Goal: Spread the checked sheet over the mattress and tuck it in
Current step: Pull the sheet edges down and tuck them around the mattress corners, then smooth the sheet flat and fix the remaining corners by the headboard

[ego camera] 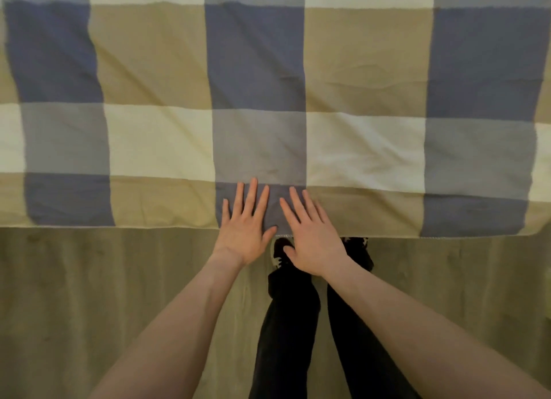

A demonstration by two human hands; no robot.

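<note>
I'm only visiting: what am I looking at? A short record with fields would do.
sheet: checked sheet, blue, tan and cream squares, spread nearly smooth
hem: near edge shows, not yet tucked
left hand: flat, fingers spread, on a blue square by the hem
right hand: flat beside it, fingers on the sheet
below: dark trousers and floor

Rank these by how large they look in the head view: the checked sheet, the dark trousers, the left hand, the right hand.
1. checked sheet, filling the upper half.
2. dark trousers.
3. left hand and right hand: they look alike, so unranked.
</note>
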